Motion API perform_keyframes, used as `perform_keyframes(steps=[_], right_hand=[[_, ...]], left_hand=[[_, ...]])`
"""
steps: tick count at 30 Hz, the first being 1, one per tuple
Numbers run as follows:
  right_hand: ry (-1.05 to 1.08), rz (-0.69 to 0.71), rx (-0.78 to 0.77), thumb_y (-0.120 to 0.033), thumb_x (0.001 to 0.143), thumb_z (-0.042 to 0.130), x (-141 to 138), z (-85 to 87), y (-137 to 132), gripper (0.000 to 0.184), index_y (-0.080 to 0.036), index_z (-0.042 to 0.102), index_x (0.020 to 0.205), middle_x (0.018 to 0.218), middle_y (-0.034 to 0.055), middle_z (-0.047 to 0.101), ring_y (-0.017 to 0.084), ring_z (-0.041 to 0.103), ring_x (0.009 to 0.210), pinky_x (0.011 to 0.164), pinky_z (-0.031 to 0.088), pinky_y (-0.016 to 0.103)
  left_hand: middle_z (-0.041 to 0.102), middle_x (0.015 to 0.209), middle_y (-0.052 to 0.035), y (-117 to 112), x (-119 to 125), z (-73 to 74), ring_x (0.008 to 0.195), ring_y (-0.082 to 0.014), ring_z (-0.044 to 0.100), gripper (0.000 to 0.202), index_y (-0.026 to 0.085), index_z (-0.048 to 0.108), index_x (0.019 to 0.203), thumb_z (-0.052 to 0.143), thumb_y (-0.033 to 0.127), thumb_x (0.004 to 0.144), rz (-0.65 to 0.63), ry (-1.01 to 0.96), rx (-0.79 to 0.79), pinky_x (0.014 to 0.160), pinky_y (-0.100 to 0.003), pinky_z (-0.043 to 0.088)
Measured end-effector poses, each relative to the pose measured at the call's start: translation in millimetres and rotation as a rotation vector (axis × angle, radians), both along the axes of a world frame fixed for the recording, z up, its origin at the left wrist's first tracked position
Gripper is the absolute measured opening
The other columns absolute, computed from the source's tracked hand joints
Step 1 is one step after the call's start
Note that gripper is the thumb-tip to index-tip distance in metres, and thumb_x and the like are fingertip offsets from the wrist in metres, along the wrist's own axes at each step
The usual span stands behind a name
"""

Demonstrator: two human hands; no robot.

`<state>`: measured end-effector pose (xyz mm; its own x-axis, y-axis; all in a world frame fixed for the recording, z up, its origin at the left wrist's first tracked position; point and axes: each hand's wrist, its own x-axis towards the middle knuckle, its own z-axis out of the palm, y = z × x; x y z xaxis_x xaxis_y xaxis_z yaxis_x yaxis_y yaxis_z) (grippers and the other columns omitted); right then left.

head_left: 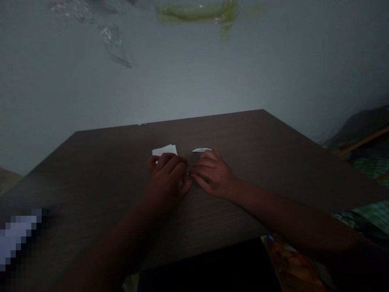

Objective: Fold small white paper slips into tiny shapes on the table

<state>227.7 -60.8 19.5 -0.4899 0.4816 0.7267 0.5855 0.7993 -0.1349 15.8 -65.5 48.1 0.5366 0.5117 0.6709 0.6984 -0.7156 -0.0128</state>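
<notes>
Both of my hands meet low over the middle of the dark wooden table point(231, 134). My left hand point(168, 176) has its fingers curled, and a white piece of paper point(164, 150) shows just beyond its knuckles; whether the hand grips that paper I cannot tell. My right hand point(214, 174) is closed with fingertips pinched together, pointing at the left thumb. A tiny pale bit shows between the two hands' fingertips, too small and dark to name. Behind the right knuckles lies a thin white paper strip point(201, 150).
A pixelated bright device point(18, 235) lies at the table's left. The pale wall point(194, 81) behind bears yellow tape point(197, 13) and a clear plastic piece point(115, 44). Green checked cloth point(370, 168) is beyond the right edge. Orange patterned material point(294, 263) shows below the front edge.
</notes>
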Motion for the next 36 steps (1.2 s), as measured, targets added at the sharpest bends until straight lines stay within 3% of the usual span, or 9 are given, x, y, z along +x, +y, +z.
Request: perform_keyframes(steps=[4,9,12,16,19,22,26,31,36], right_hand=[[0.016,-0.004,-0.001,-0.024,0.108,0.062,5,0.7,3,0.019,-0.023,0.079,0.099,0.097,0.0057,0.081,0.026,0.066,0.098,0.09,0.046,0.046],[0.071,-0.103,-0.041,-0.025,0.107,0.063,12,-3.8,17,0.019,-0.022,0.077,0.094,0.096,0.0066,0.081,0.025,0.067,0.095,0.091,0.049,0.044],[0.123,-0.125,-0.087,-0.022,0.104,0.064,9,-8.6,22,0.016,-0.022,0.076,0.092,0.092,0.0068,0.079,0.024,0.068,0.09,0.089,0.052,0.042],[0.236,-0.082,-0.164,-0.02,0.103,0.064,0,-11.0,17,0.015,-0.022,0.074,0.092,0.092,0.0055,0.079,0.022,0.071,0.091,0.091,0.055,0.039],[0.314,-0.046,-0.3,-0.022,0.101,0.066,-6,-10.1,10,0.013,-0.022,0.075,0.091,0.087,0.0035,0.077,0.02,0.071,0.086,0.082,0.055,0.034],[0.407,-0.031,-0.472,-0.026,0.101,0.068,-11,-10.5,9,0.012,-0.021,0.077,0.096,0.086,0.0027,0.077,0.019,0.071,0.081,0.075,0.055,0.031],[0.499,0.024,-0.616,-0.032,0.104,0.066,-14,-14.0,12,0.017,-0.022,0.08,0.102,0.092,0.0034,0.08,0.019,0.074,0.085,0.077,0.058,0.031],[0.503,0.074,-0.652,-0.028,0.103,0.065,-16,-20.0,12,0.017,-0.022,0.08,0.107,0.098,0.004,0.083,0.019,0.076,0.09,0.082,0.06,0.033],[0.478,0.103,-0.637,-0.026,0.102,0.064,-16,-23.5,12,0.013,-0.021,0.075,0.107,0.097,0.0044,0.081,0.019,0.076,0.089,0.081,0.059,0.032]], left_hand=[[0.081,0.1,-0.0051,6,-7,3.6,0.105,-0.0314,0.067,0.014,0.024,0.062,0.085,0.068,0.012,0.087,0.072,0.032,-0.055,0.094,-0.049,0.039],[0.076,0.095,-0.0053,15,-18,3.3,0.099,-0.0302,0.067,0.014,0.024,0.059,0.085,0.067,0.013,0.087,0.173,-0.071,-0.019,0.09,-0.047,0.042],[0.072,0.091,-0.0051,14,-14,-1.8,0.093,-0.0269,0.066,0.01,0.024,0.059,0.087,0.063,0.016,0.091,0.089,-0.128,-0.075,0.087,-0.043,0.046],[0.068,0.09,-0.0038,8,-2,-10.8,0.088,-0.0222,0.066,0.011,0.024,0.056,0.089,0.054,0.016,0.096,-0.064,-0.193,-0.272,0.08,-0.036,0.052],[0.071,0.095,-0.0051,6,3,-16.9,0.092,-0.0228,0.068,0.009,0.023,0.058,0.096,0.053,0.016,0.098,-0.101,-0.237,-0.356,0.082,-0.037,0.055],[0.073,0.097,-0.0056,8,5,-20.6,0.088,-0.0224,0.067,0.009,0.024,0.059,0.1,0.053,0.018,0.099,-0.104,-0.29,-0.4,0.079,-0.037,0.056],[0.07,0.094,-0.0034,8,7,-20.2,0.082,-0.0204,0.065,0.008,0.024,0.057,0.097,0.053,0.019,0.1,-0.074,-0.33,-0.471,0.075,-0.035,0.055],[0.068,0.089,-0.0024,9,5,-20.9,0.08,-0.0199,0.064,0.01,0.024,0.056,0.092,0.053,0.023,0.101,-0.045,-0.363,-0.516,0.071,-0.033,0.053],[0.074,0.1,-0.0034,17,2,-31.9,0.081,-0.0196,0.069,0.009,0.025,0.061,0.107,0.063,0.028,0.099,-0.008,-0.405,-0.517,0.068,-0.031,0.054]])
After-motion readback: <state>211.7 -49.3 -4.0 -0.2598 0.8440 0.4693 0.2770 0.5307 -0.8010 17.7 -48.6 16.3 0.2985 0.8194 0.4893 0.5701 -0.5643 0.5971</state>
